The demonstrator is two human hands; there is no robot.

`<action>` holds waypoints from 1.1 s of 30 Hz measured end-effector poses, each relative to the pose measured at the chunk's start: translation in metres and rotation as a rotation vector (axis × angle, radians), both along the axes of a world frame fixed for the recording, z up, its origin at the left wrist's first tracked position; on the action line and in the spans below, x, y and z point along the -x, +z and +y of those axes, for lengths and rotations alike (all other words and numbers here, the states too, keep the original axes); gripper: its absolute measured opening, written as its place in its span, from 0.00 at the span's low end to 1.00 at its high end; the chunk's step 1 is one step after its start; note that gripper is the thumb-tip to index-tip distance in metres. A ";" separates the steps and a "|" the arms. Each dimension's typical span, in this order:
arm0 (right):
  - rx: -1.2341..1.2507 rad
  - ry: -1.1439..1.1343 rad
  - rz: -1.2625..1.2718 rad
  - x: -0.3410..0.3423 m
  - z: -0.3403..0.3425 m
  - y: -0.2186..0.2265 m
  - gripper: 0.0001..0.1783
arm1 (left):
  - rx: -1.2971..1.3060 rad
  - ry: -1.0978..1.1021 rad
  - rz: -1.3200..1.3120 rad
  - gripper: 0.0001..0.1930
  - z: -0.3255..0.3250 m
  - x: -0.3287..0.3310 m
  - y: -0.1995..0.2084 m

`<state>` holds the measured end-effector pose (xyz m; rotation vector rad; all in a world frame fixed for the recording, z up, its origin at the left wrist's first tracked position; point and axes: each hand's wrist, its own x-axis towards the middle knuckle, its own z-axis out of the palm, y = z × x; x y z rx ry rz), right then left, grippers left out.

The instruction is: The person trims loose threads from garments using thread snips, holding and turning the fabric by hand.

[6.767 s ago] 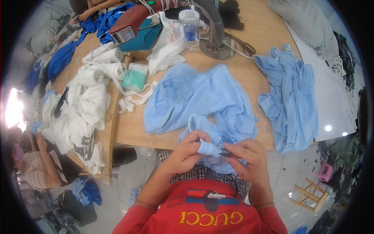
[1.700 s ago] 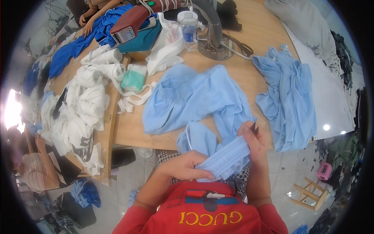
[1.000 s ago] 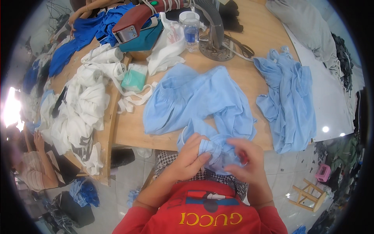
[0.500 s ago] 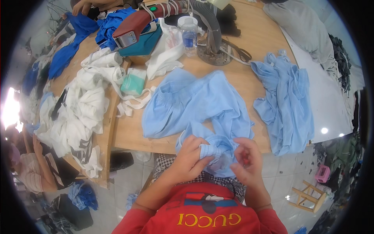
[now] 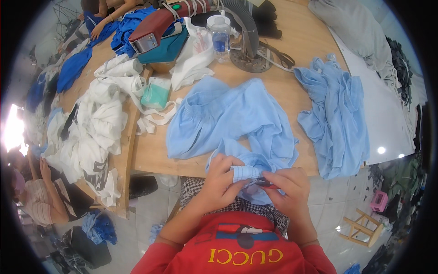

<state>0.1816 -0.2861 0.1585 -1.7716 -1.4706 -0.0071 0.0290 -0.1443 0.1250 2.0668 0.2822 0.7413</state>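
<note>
At the front edge of the table, my left hand grips the gathered elastic band of a light blue garment, thumb and fingers closed on it. My right hand is closed around small red-handled thread snips, mostly hidden in the fingers. Their dark tip and my right fingertips meet the right end of the band; whether the blades touch thread cannot be seen. The held cloth hangs over my lap. Just beyond lies a spread pair of light blue elastic-waisted pants, possibly joined to the held part.
More light blue garments lie to the right, white garments to the left. Farther back are a clear bottle, a red-armed lamp-like device and its round base. A co-worker's hand rests on blue cloth. A wooden stool stands at right.
My right hand has come left to the band, with the snips now against its end. The left hand keeps its hold. At the far left, a co-worker's hand has moved onto the blue cloth.
</note>
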 end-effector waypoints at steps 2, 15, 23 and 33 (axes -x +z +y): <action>-0.018 -0.017 -0.017 0.002 0.000 -0.001 0.21 | -0.004 0.011 0.006 0.13 -0.001 0.000 -0.001; -0.026 -0.020 -0.056 0.003 0.003 -0.002 0.20 | -0.007 0.040 0.032 0.12 -0.004 0.002 0.004; -0.025 -0.055 0.030 0.003 0.001 -0.002 0.20 | -0.003 0.003 0.036 0.15 -0.003 0.004 0.002; 0.003 -0.050 -0.001 0.000 0.000 0.004 0.21 | 0.010 -0.016 0.060 0.14 -0.003 0.007 0.000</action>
